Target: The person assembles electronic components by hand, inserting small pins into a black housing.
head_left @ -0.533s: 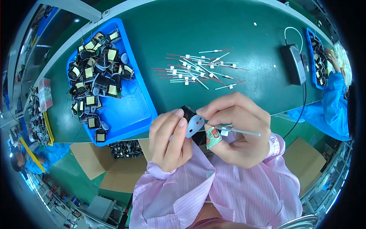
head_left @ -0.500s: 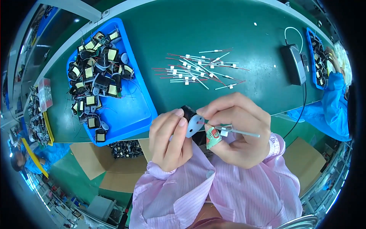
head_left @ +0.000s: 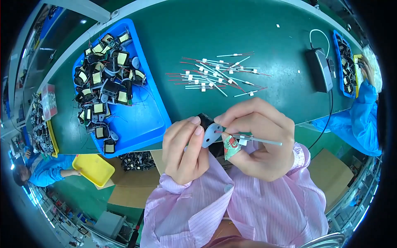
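Left hand (head_left: 184, 151) is gripping the part (head_left: 211, 134) right up by the right hand (head_left: 264, 140), which holds the tube (head_left: 268, 142). That red lead (head_left: 219, 132) looks skinny, so pushing it crooked could kink it, and a loose left grip might let the part twist.

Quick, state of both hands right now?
Left hand: closed, holding the black part with a grey plate.
Right hand: closed, holding a pale tube with red wire.
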Tool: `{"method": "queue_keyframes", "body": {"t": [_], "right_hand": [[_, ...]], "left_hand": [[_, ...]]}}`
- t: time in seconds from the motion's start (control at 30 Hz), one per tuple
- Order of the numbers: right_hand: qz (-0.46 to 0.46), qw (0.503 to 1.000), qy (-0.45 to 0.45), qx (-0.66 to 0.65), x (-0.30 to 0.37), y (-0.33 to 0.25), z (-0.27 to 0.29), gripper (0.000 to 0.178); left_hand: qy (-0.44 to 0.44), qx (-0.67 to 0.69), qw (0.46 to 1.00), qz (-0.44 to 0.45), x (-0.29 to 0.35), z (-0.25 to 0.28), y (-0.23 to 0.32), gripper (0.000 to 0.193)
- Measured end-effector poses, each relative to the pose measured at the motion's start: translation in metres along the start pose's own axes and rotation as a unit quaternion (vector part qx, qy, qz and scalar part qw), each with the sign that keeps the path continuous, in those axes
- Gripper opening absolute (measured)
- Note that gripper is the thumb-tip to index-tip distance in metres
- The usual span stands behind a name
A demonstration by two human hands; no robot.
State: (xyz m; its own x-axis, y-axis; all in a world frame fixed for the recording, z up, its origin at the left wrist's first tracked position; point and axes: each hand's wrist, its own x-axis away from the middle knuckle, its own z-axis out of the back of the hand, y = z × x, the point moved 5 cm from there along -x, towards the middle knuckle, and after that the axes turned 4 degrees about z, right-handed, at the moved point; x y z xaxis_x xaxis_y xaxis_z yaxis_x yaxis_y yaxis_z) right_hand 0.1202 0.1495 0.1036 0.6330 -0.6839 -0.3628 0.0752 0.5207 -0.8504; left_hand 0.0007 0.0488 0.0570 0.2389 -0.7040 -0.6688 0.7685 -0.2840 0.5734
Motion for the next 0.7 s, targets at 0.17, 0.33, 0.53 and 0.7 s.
{"method": "queue_keyframes", "body": {"t": [0.17,0.33,0.53,0.7], "right_hand": [[0.001,1.000,-0.001,0.002,-0.0014,0.0004,-0.0018,0.017],[0.003,1.000,0.000,0.003,-0.0015,-0.0011,-0.0016,0.017],[0.009,1.000,-0.006,-0.009,-0.0019,-0.0006,-0.0017,0.017],[-0.005,1.000,-0.005,-0.006,-0.0017,0.0016,-0.0019,0.017]], "left_hand": [[-0.001,0.010,1.000,0.010,-0.0022,0.0018,-0.0011,0.048],[-0.004,0.013,1.000,0.013,-0.0024,0.0021,-0.0018,0.050],[-0.003,0.020,1.000,0.022,-0.0012,0.0016,-0.0026,0.050],[-0.009,0.025,0.999,0.028,-0.0003,0.0010,-0.0028,0.058]]}}
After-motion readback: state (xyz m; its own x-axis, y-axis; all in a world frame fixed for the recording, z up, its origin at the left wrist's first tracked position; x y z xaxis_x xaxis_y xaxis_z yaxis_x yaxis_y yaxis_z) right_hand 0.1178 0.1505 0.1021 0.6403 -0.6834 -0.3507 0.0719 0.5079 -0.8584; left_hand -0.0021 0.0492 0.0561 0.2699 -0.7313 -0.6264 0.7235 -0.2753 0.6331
